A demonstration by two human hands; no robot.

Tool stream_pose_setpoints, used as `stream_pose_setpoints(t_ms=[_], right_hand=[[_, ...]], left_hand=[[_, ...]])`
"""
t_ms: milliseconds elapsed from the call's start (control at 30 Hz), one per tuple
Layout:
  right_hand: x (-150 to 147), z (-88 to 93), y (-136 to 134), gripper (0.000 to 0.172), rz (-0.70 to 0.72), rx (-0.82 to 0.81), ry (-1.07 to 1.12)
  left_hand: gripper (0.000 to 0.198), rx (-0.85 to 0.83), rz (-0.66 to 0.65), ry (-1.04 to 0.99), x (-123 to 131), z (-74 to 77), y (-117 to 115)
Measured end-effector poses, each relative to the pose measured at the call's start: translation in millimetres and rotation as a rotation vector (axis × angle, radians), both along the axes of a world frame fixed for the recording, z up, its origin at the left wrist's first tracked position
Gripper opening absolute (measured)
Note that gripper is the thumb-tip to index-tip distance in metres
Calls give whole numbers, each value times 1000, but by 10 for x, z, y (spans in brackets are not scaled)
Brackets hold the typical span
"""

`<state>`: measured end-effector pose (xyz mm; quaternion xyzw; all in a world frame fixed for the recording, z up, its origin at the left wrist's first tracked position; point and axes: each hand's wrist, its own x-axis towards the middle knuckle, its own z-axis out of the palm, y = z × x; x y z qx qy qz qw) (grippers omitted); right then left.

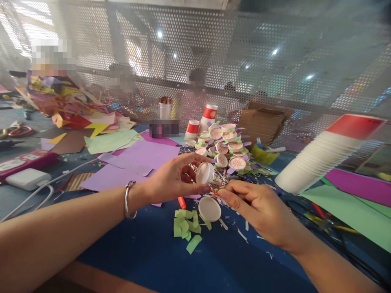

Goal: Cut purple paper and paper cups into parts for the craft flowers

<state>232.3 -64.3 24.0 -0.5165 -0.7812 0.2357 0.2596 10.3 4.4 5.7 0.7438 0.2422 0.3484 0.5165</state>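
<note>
Evidently, the left hand [180, 175] gripped a white disc [204, 173] by its edge, the thumb below and the fingers curled above, narrowed to its breadth; that hold seemed meant to leave the face uncovered. The right hand [256, 207] was just to its right, thumb and forefinger pinched narrow on something thin and red (a pen [214, 192], most likely, though the fingers hid most of it). Its visible end was near the disc's lower edge; whether they touched, I could not tell.

Both hands were above the blue table [137, 252]. On its near side lay a second disc [209, 209], beside loose green slips [183, 226], presumably placed there for easy reach. A red tube [182, 202] lay to their far side, partly hidden by the left hand.

Beyond the hands rose a pile [222, 147] of discs, several with red lines, perhaps heaped there to free the near side. Two cups [210, 116] stood upright at its far left. To the right a tall stack [330, 154] of nested cups leaned rightward, likely nested to save room. Purple paper [159, 152] lay flat on the left.
</note>
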Motion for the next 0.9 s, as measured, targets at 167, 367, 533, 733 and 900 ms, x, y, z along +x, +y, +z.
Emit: stream_pose_setpoints(t_ms=[167, 367, 533, 733, 900], right_hand=[[-12, 11, -8, 46, 11, 25, -21], [4, 28, -8, 44, 6, -77, 42], [19, -23, 15, 37, -67, -31, 151], [-77, -95, -14, 25, -72, 126, 267], [-90, -104, -17, 18, -46, 243, 193]], left_hand=[[62, -36, -21, 18, -8, 9, 13], [49, -160, -59, 2, -17, 63, 16], [32, -216, -129, 33, -22, 98, -7], [33, -321, -224, 143, 0, 74, -60], [35, -347, -214, 151, 52, 60, -122]])
